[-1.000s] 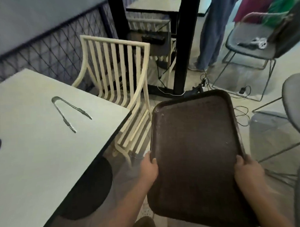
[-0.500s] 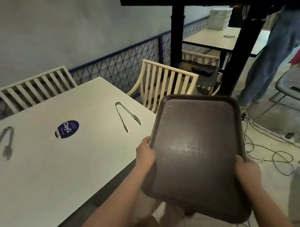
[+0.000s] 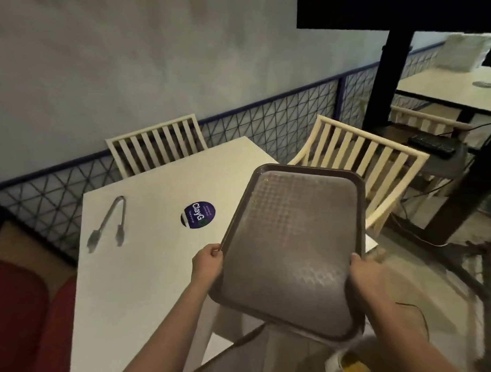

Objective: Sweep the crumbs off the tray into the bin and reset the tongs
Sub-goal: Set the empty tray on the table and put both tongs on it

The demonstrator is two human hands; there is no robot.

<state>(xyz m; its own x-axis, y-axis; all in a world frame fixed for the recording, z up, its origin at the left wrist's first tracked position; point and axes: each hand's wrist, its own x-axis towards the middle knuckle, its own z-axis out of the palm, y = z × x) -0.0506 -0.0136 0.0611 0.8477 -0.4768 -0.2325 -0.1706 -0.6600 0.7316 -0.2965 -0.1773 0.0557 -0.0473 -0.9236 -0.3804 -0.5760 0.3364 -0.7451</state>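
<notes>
Gripped at its near edges by the left hand and right hand, the brown tray is held over the table, seemingly crumb-free; setting down, then resetting the tongs, is called for.

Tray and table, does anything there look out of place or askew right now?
The brown tray is held tilted in the air by the left hand and right hand, overhanging the table edge. The tongs lie loose and slanted near the table's far left side. No spill or damage is visible.
</notes>
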